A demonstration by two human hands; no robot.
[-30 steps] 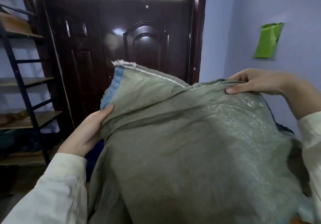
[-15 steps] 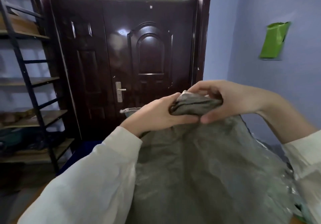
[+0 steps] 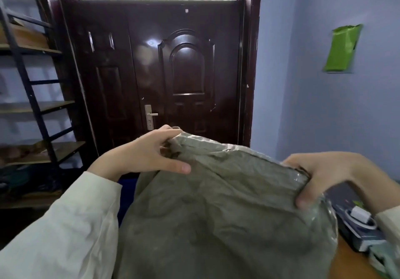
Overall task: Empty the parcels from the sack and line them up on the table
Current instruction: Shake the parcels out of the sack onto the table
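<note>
One sack, two hands, a few things around them.

One grey-green sack (image 3: pixel 216 213); two hands, left hand (image 3: pixel 147 157) and right hand (image 3: pixel 320 172); one dark door (image 3: pixel 164 73); one shelving rack (image 3: pixel 32 84) far left; one green packet (image 3: pixel 344 47) on the right wall.

Sack (image 3: pixel 216 224) is running off the bottom edge; its contents and mouth are not showing. Left hand (image 3: pixel 147 157) fingertips are disappearing behind the sack's top fold. Right hand (image 3: pixel 320 177) fingers are tucking under the fabric, forearm cut by the right edge. Worktop (image 3: pixel 346 263) is showing only a corner. Box (image 3: pixel 359 229) there is partly covered, its label too blurred to read.
</note>
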